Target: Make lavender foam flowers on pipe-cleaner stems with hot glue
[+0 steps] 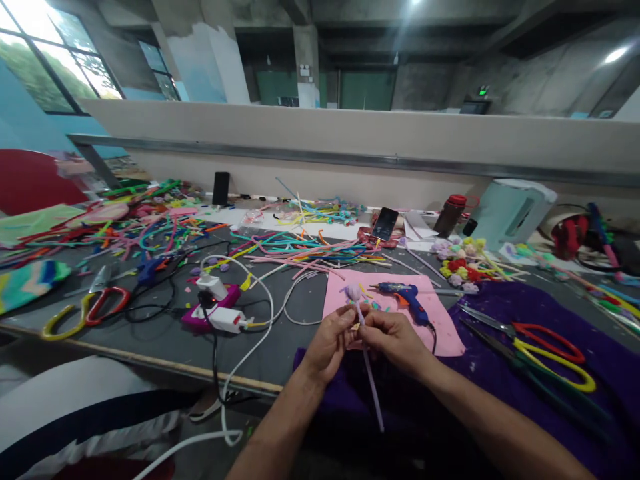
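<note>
- Both forearms reach in; left hand [330, 343] and right hand [395, 339] pinch the lilac pipe cleaner [369, 373] above the purple cloth [500, 373].
- It looks feather-light, bendy and fuzzy; I judge gripping just below the head best.
- Its small curled flower head [353, 292] seems easily crushed.

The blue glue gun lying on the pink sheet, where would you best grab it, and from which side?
Probably by its handle. The blue glue gun lies flat on the pink sheet, orange-tipped nozzle pointing left and handle with the black cord slanting toward the person. The right hand sits just beside that handle, so coming from above on the near side looks easiest, keeping clear of the nozzle.
</note>
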A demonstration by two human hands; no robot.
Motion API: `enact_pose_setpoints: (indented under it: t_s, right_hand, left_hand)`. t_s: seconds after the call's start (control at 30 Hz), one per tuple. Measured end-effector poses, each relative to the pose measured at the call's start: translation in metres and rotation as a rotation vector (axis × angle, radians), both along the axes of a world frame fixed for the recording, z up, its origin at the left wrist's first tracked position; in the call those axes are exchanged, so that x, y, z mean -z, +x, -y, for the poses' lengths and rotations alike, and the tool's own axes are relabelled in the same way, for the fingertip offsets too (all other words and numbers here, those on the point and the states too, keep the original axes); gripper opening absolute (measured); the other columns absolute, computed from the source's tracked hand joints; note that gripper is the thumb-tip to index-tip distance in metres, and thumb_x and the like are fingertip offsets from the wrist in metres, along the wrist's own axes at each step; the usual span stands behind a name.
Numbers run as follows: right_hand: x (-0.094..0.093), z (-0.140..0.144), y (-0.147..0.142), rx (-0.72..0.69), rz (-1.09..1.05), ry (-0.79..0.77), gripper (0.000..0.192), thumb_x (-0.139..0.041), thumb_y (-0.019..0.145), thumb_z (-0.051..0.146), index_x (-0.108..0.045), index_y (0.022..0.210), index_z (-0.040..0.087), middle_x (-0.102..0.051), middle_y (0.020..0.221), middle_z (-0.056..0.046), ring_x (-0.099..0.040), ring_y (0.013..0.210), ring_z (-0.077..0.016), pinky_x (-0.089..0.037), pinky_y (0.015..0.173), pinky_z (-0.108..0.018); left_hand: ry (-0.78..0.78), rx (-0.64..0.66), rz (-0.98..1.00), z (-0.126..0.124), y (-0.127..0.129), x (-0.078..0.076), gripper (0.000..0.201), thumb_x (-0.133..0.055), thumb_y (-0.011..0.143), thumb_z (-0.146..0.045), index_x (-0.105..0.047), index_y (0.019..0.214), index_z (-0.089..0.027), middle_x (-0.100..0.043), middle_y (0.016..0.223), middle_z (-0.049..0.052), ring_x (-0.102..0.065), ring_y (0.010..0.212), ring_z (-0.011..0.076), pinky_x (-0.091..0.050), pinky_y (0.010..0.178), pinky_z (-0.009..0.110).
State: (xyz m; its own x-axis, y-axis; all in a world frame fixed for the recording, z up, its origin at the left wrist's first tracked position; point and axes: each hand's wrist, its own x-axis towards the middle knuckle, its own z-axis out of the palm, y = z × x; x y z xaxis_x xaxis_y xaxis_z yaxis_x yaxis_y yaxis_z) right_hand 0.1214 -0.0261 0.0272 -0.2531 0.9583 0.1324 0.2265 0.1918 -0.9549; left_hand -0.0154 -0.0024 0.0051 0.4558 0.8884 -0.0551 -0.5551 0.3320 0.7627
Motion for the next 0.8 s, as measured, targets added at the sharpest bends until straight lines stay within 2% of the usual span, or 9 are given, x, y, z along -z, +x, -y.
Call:
enact_pose_setpoints:
  t_s: [0.1,0.2,0.33,0.5,0.63,0.8]
  right_hand:
    - [0.000,0.000,0.003,0.068,0.188,0.147,0.027,-0.050,0.078,0.022,-0.046,0.052,0.016,-0.044,0.046,0.005,-0.040,0.045,-0.0074,-0.029,0.045,-0.020]
    - [0.004,0.001,0.002,0.082,0.273,0.247,0.027,-0.048,0.078,0.020,-0.043,0.051,0.016,-0.041,0.048,0.004,-0.038,0.046,-0.0074,-0.027,0.045,-0.020]
    - [0.007,0.001,0.001,0.083,0.362,0.332,0.027,-0.049,0.076,0.018,-0.041,0.050,0.017,-0.041,0.049,0.004,-0.039,0.047,-0.0074,-0.026,0.047,-0.020]
    - [0.003,-0.001,0.012,0.053,0.354,0.312,0.028,-0.052,0.080,0.029,-0.051,0.055,0.016,-0.048,0.052,0.003,-0.043,0.048,-0.0082,-0.029,0.047,-0.020]
    - [-0.002,-0.008,0.033,0.124,0.273,0.238,0.031,-0.051,0.082,0.037,-0.055,0.060,0.015,-0.050,0.051,0.002,-0.046,0.046,-0.0092,-0.032,0.043,-0.020]
    - [-0.006,-0.020,0.062,0.187,0.261,0.180,0.033,-0.052,0.080,0.043,-0.059,0.066,0.015,-0.055,0.054,0.000,-0.050,0.045,-0.0104,-0.036,0.044,-0.021]
  left_hand:
    - [-0.069,-0.033,-0.017,-0.002,0.000,0.002,0.020,-0.070,0.066,-0.023,-0.063,0.083,-0.014,-0.065,0.080,0.003,-0.059,0.064,0.0116,-0.047,0.062,0.025]
    - [-0.109,-0.065,-0.064,-0.003,0.000,0.004,0.020,-0.075,0.059,-0.020,-0.061,0.072,-0.013,-0.064,0.072,0.001,-0.057,0.058,0.0099,-0.046,0.058,0.022]
    - [-0.098,-0.057,-0.124,-0.003,0.001,0.004,0.022,-0.075,0.059,-0.025,-0.062,0.071,-0.012,-0.061,0.064,0.000,-0.055,0.053,0.0085,-0.042,0.052,0.020]
    - [-0.049,-0.076,-0.200,-0.004,0.001,0.003,0.026,-0.072,0.062,-0.034,-0.062,0.071,-0.011,-0.059,0.061,0.000,-0.049,0.046,0.0055,-0.035,0.044,0.017]
    - [-0.052,-0.068,-0.238,-0.005,0.000,0.002,0.028,-0.073,0.061,-0.034,-0.060,0.070,-0.011,-0.059,0.060,0.000,-0.045,0.042,0.0034,-0.026,0.037,0.015]
    - [-0.066,-0.046,-0.239,-0.006,-0.001,0.002,0.026,-0.072,0.062,-0.032,-0.059,0.069,-0.011,-0.059,0.058,-0.001,-0.042,0.038,0.0009,-0.025,0.034,0.013]
